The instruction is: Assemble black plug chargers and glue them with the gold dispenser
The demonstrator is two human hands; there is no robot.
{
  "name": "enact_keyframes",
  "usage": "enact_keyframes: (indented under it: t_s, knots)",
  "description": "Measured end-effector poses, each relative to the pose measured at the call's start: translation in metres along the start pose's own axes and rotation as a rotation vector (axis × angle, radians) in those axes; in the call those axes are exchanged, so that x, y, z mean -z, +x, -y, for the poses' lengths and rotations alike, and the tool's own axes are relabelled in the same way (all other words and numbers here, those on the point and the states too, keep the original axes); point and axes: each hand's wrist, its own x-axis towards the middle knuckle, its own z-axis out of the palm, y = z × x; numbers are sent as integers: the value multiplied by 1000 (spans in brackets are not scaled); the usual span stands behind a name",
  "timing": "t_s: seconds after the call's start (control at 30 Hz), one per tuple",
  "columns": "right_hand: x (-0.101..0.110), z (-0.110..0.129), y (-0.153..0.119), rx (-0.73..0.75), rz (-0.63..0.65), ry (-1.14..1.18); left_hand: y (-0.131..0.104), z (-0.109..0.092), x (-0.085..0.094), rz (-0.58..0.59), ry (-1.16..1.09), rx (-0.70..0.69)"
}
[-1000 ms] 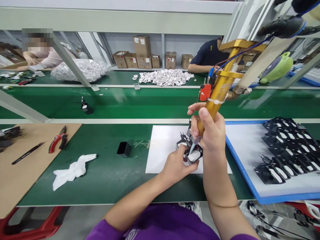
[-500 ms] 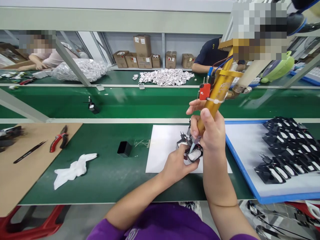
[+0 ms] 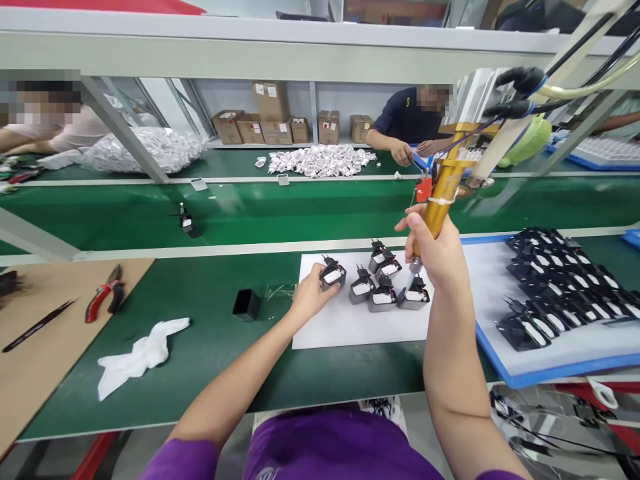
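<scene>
My left hand (image 3: 309,295) grips a black plug adapter (image 3: 333,272) with a white inner part, at the left of a white sheet (image 3: 350,330). My right hand (image 3: 441,250) is wrapped round a gold, tube-shaped glue gun (image 3: 444,190) with a red switch on its side. Its nozzle tip (image 3: 409,279) points down at another open adapter (image 3: 415,298) on the sheet; whether they touch I cannot tell. Several more adapters stand close by, among them one adapter (image 3: 362,288) between my hands, pins pointing up.
A blue-rimmed tray (image 3: 500,363) at the right holds rows of adapters. Leftward lie a black case (image 3: 246,305), a white cloth (image 3: 145,350), red-handled pliers (image 3: 105,293) and tweezers (image 3: 37,327). Beyond the green belt (image 3: 300,207) two people work near white parts (image 3: 323,161).
My left hand has moved left, away from the nozzle, and now holds an adapter at the sheet's left side. My right hand and the glue gun have shifted slightly right. More adapters are visible.
</scene>
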Motion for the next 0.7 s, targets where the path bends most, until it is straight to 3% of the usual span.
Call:
enact_keyframes:
  t_s: [0.13,0.23,0.37,0.5,0.57,0.7]
  knots:
    - [29,-17,-6,23,-258,-354,21,5,-23,94,-134,-42]
    - [49,-28,-17,56,-337,-530,29,9,-32,163,-233,-93]
    - [72,-49,-43,39,-341,-470,26,12,-31,237,-309,-153]
    - [87,-86,-82,-26,-370,-430,17,8,-32,258,-230,-230]
    - [90,-105,-97,-97,-304,-408,16,5,-36,224,-172,-251]
    - [87,-127,-108,-244,-28,-370,17,3,-44,156,-117,-256]
